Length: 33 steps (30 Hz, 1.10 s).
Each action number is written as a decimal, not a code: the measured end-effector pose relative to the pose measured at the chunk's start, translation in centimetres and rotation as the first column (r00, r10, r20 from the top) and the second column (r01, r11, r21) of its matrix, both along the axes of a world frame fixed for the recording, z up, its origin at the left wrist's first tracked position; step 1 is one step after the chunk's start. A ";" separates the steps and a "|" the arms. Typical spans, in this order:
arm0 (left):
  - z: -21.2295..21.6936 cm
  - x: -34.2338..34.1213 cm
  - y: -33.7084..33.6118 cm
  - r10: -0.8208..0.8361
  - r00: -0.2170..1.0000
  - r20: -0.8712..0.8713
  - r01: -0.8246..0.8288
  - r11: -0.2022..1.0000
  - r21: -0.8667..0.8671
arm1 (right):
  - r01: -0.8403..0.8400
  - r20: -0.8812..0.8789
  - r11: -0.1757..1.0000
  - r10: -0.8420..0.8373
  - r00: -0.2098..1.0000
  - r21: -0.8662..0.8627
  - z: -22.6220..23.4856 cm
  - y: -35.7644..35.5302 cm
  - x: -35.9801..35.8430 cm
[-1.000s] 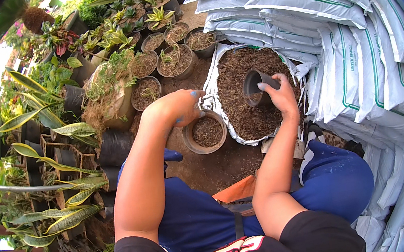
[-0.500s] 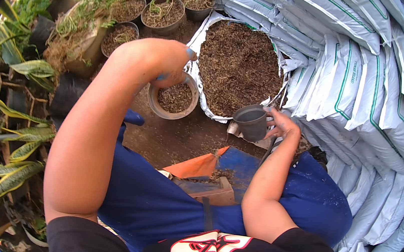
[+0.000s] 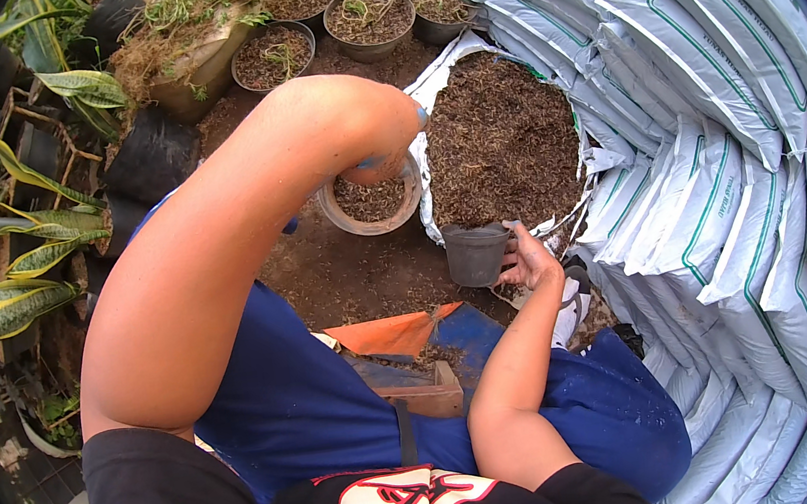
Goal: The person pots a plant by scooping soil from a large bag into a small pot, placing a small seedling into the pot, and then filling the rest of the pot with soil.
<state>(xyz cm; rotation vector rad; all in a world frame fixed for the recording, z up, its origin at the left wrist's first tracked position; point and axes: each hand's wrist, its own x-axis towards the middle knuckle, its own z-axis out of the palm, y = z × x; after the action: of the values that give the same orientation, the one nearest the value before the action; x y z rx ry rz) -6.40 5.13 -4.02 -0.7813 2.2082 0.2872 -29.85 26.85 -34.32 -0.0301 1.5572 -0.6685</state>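
Note:
My right hand (image 3: 529,257) is closed on a small dark grey plant pot (image 3: 477,256) by its right side. That pot is tilted away from me at the near edge of an open white sack (image 3: 422,174) full of dark, crumbly potting soil (image 3: 500,134). My left hand (image 3: 390,141) reaches over a second, larger grey pot (image 3: 375,225) that stands on the ground left of the sack and has soil in it. Blue stains mark the left hand. Its fingers are hidden behind the hand and wrist, so what they hold does not show.
Filled white bags (image 3: 678,188) are stacked along the right. Several soil-filled pots (image 3: 371,24) with wilted plants stand at the back. Leafy potted plants (image 3: 18,309) line the left. Close before me lie an orange and blue sheet (image 3: 398,331) and a wooden block (image 3: 431,390).
The small pot in my right hand has tipped away from me, so its inside no longer shows. My left hand stays over the larger pot. The whole view has shifted a little.

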 end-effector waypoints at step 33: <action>-1.5 -1.4 1.5 -0.064 0.983 -0.174 0.076 0.995 0.067 | 0.532 -0.022 0.588 -0.683 0.730 -0.609 2.9 -3.3 -1.4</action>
<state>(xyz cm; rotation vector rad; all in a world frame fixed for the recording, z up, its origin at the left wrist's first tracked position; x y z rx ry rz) -7.82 6.61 -5.52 -0.6584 2.3670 0.4118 -31.25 23.57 -31.41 -0.0195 1.5484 -1.7547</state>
